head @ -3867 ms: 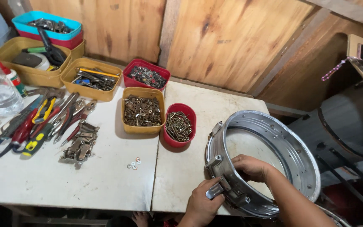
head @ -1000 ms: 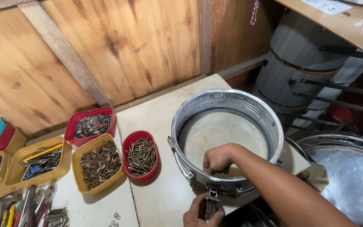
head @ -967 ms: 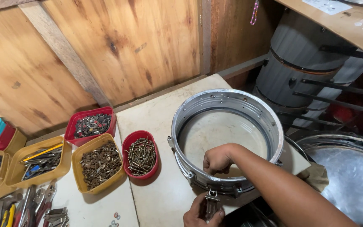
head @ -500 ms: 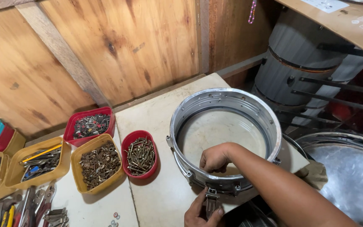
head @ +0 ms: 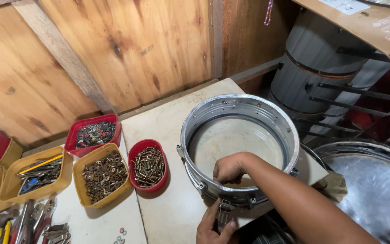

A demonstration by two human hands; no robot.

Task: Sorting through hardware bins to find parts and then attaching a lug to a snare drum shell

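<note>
Seemingly, both hands steady drum shell point(head: 240, 135) on white worktable point(head: 168, 131) beside plank wall point(head: 127, 49).

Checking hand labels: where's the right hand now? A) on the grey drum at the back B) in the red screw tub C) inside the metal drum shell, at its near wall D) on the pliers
C: the right hand reaches over the rim into the metal drum shell, fist against the near wall.

I see pale paper labels point(head: 346, 5) lying flat on the brown shelf point(head: 366, 27) at top right; print too small to read.
</note>
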